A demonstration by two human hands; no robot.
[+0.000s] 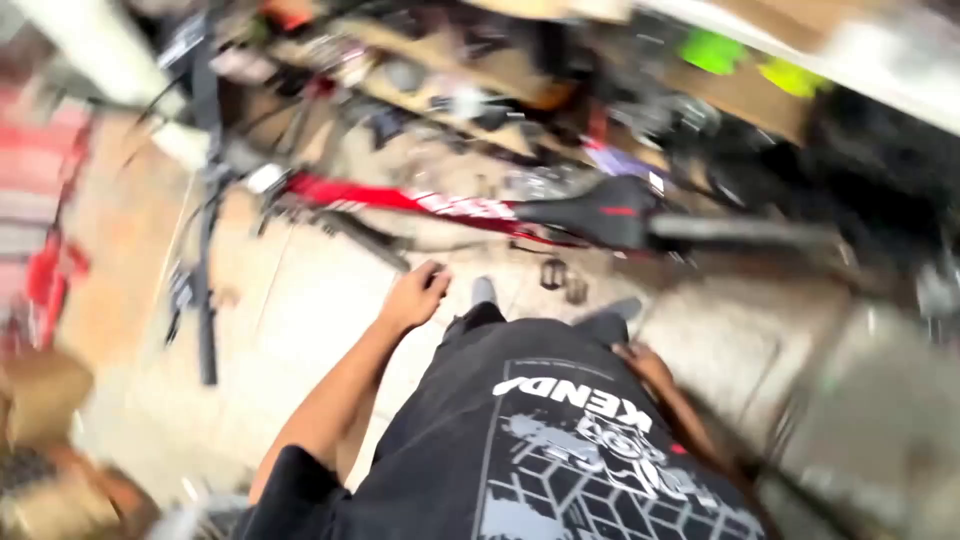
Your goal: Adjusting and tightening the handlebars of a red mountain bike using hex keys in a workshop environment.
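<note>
The view is blurred by motion. I look down my black printed shirt (560,440) at a tiled floor. My left hand (415,295) hangs in front of me with its fingers loosely curled and nothing in it. My right hand (645,365) rests low beside my hip, partly hidden by the shirt, and whether it holds anything is unclear. Just ahead stands a red-framed bicycle (400,200) with a black saddle (600,212), about an arm's length past my left hand.
Shelves (470,70) crowded with dark parts run behind the bicycle. Two small dark pedals (562,280) lie on the floor tiles (300,320). A black handlebar and stem (205,230) hang at left. Cardboard boxes (45,400) sit at lower left. Green items (715,50) lie at upper right.
</note>
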